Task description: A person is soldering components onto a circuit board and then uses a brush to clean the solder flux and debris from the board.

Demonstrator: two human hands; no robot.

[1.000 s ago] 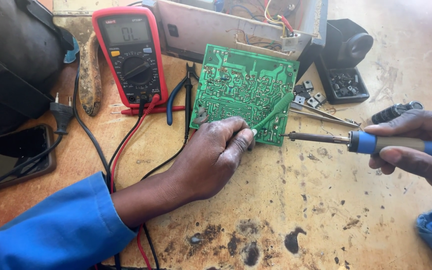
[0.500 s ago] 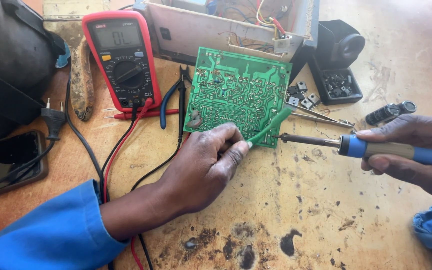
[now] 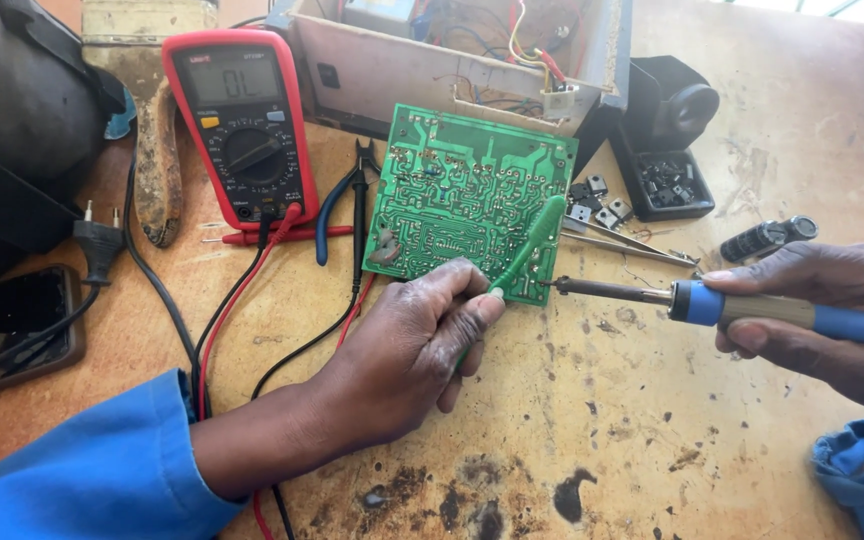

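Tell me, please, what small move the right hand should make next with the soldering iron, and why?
Probably ease the soldering iron a little leftward onto the green circuit board. The right hand holds its tip just off the board's lower right edge, not clearly touching, while the left hand holds a green tool over that corner.

Electronics repair workshop, stained, scorched wooden bench (image 3: 572, 440), red multimeter (image 3: 242, 125) at eleven o'clock, green circuit board (image 3: 452, 190) at centre, soldering iron (image 3: 712, 302) at three o'clock, pliers (image 3: 347, 205) beside the meter
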